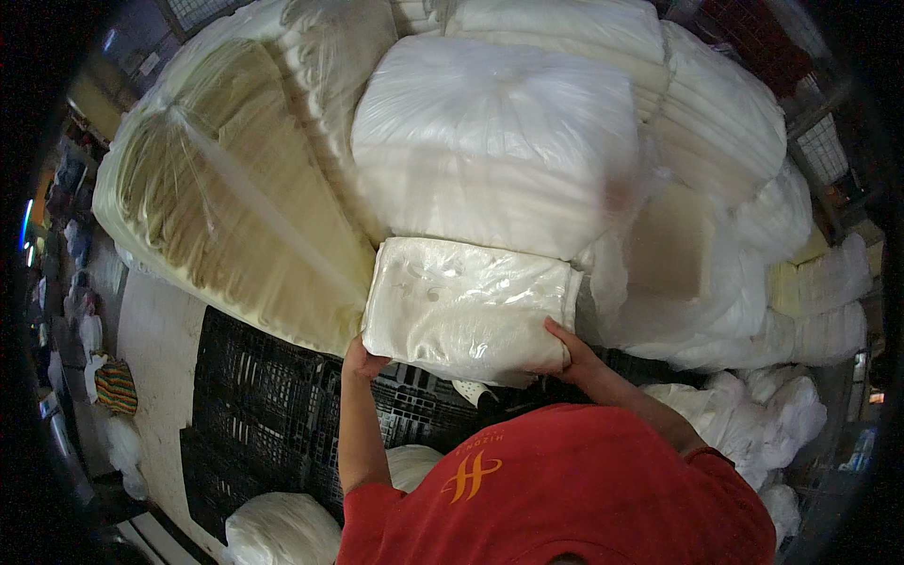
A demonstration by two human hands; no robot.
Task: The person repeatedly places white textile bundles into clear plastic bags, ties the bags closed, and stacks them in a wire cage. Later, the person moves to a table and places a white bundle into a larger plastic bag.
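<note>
Between my two hands is a flat package of folded white cloth in clear plastic (pixel 466 304). My left hand (pixel 365 361) grips its near left corner. On the right side my right hand (pixel 568 349) holds the near corner, thumb on top and the other fingers hidden underneath. Just beyond the package sits a large plastic-wrapped white bundle (pixel 494 141). A long cream-coloured stack of folded cloth in clear plastic (pixel 240 191) lies to the left, its near end close to the package.
Black plastic pallets (pixel 261 409) cover the floor at the near left. More wrapped bundles (pixel 720 113) are piled at the far right. White plastic bags (pixel 748 417) lie at my right, and a rounded white bundle (pixel 282 530) is at the lower left. A striped multicoloured item (pixel 115 385) is at the far left.
</note>
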